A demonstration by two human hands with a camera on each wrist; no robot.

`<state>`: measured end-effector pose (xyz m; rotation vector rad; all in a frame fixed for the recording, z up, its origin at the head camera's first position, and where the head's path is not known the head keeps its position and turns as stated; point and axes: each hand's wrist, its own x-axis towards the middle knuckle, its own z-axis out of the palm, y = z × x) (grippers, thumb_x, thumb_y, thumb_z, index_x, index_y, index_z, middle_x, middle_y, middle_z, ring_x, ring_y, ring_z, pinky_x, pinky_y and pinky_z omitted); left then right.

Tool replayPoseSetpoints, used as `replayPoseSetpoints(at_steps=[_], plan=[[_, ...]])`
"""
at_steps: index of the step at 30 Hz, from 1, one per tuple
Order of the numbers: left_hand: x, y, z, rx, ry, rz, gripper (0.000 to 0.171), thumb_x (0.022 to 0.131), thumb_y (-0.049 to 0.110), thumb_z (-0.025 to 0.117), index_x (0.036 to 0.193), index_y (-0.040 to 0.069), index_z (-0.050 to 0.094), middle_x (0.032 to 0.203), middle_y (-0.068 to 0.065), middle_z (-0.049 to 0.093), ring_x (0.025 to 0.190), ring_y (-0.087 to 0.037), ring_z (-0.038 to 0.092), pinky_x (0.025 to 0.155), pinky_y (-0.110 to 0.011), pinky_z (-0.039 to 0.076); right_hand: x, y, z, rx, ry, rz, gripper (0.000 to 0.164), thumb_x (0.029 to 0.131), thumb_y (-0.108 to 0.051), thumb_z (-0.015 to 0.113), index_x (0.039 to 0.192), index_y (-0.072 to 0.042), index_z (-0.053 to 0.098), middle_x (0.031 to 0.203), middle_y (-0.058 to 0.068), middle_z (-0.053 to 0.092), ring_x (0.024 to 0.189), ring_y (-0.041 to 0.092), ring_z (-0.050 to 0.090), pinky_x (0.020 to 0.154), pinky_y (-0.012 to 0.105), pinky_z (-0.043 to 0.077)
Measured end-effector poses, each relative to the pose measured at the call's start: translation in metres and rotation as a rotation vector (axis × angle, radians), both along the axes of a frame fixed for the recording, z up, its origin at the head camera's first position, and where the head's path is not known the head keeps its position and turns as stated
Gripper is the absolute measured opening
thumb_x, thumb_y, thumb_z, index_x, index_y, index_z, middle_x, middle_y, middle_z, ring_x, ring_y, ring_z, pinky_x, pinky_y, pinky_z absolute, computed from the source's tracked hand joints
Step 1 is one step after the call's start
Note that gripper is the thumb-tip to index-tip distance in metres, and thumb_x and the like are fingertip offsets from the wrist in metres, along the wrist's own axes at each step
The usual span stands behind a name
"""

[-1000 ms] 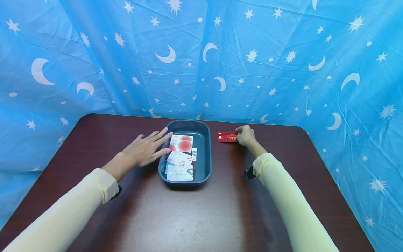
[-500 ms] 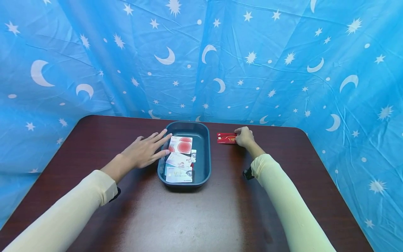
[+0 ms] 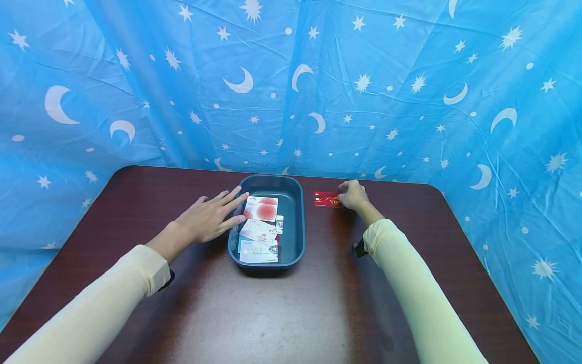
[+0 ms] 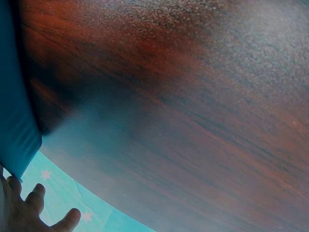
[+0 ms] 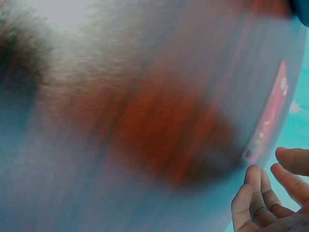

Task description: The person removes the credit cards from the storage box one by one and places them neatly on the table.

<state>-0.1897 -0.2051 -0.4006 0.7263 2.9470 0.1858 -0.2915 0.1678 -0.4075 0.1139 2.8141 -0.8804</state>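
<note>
A red card with gold VIP lettering (image 3: 326,199) lies on the table right of a dark blue tray (image 3: 300,217). My right hand (image 3: 353,195) has its bent fingers at the card's right end, covering it in the head view. In the right wrist view the fingertips sit right at the near end of the card (image 5: 268,118); whether they pinch it I cannot tell. My left hand (image 3: 209,217), fingers spread and straight, rests at the tray's left rim. White cards with red circles (image 3: 262,210), a pale patterned card (image 3: 259,231) and a white VIP card (image 3: 258,252) lie in the tray.
The brown wooden table (image 3: 254,318) ends at the back against a blue curtain (image 3: 400,91) with white moons and stars. Inside the tray, the other cards are partly covered by those on top. The tray's wall (image 4: 14,106) fills the left wrist view's left edge.
My right hand has shifted very slightly at the card's end, its knuckles a little higher. The red card, the tray and my left hand stay in place.
</note>
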Motion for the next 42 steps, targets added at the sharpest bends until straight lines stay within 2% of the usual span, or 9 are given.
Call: replayPoseSetpoints(at_steps=[3,7,10,13,19,25,32,42], plan=[[0.0,0.0,0.001,0.001,0.003,-0.002,0.069,0.102,0.049,0.047,0.159,0.016,0.025,0.163,-0.017,0.022,0.143,-0.044,0.032,0.105,-0.071,0.03,-0.002,-0.002,0.012,-0.048,0.001,0.028,0.04,0.098,-0.011,0.061,0.136,0.001,0.057,0.126,0.022,0.063,0.114,0.035,0.06,0.097,0.047,0.049],[0.001,0.0,0.002,0.005,0.001,-0.003,0.069,0.103,0.048,0.047,0.159,0.015,0.025,0.163,-0.017,0.022,0.143,-0.044,0.032,0.105,-0.071,0.03,-0.003,-0.009,0.034,-0.167,-0.025,0.065,0.043,0.1,-0.011,0.059,0.14,0.003,0.052,0.12,0.026,0.066,0.104,0.038,0.067,0.089,0.045,0.055],[0.002,0.0,0.003,0.006,0.005,-0.005,0.068,0.103,0.047,0.047,0.159,0.015,0.026,0.163,-0.017,0.023,0.143,-0.043,0.032,0.105,-0.071,0.03,-0.003,-0.019,0.05,-0.278,-0.062,0.084,0.046,0.101,-0.013,0.058,0.143,0.003,0.048,0.118,0.029,0.066,0.107,0.04,0.067,0.092,0.047,0.054],[0.002,0.0,0.003,0.004,0.007,-0.008,0.068,0.103,0.047,0.048,0.159,0.015,0.026,0.163,-0.017,0.023,0.143,-0.043,0.032,0.105,-0.071,0.031,-0.001,-0.031,0.062,-0.378,-0.092,0.11,0.048,0.102,-0.013,0.056,0.145,0.003,0.044,0.124,0.029,0.063,0.113,0.042,0.063,0.096,0.047,0.051],[0.0,0.0,0.001,0.001,0.0,-0.004,0.069,0.102,0.049,0.047,0.159,0.016,0.026,0.163,-0.016,0.022,0.143,-0.044,0.032,0.106,-0.071,0.029,0.006,-0.062,0.075,-0.51,-0.144,0.171,0.052,0.101,-0.013,0.058,0.147,0.004,0.039,0.133,0.028,0.057,0.115,0.042,0.062,0.098,0.047,0.05],[-0.001,-0.001,0.0,-0.001,-0.003,-0.003,0.069,0.102,0.05,0.047,0.159,0.017,0.025,0.163,-0.016,0.022,0.144,-0.044,0.031,0.106,-0.071,0.029,0.012,-0.09,0.076,-0.514,-0.17,0.213,0.056,0.1,-0.014,0.062,0.147,0.003,0.038,0.129,0.026,0.058,0.115,0.04,0.063,0.1,0.048,0.049],[0.0,0.0,0.003,-0.014,-0.004,-0.001,0.068,0.103,0.049,0.046,0.159,0.017,0.025,0.163,-0.016,0.022,0.143,-0.044,0.031,0.105,-0.071,0.029,0.016,-0.112,0.078,-0.452,-0.234,0.255,0.06,0.099,-0.018,0.064,0.147,0.003,0.037,0.132,0.023,0.061,0.113,0.037,0.066,0.096,0.042,0.052],[-0.001,0.0,0.003,-0.018,-0.012,-0.004,0.068,0.103,0.051,0.045,0.159,0.018,0.025,0.163,-0.016,0.021,0.144,-0.044,0.031,0.106,-0.071,0.029,0.022,-0.13,0.066,-0.42,-0.338,0.233,0.064,0.099,-0.018,0.064,0.15,0.005,0.032,0.138,0.027,0.052,0.117,0.04,0.062,0.098,0.045,0.051]])
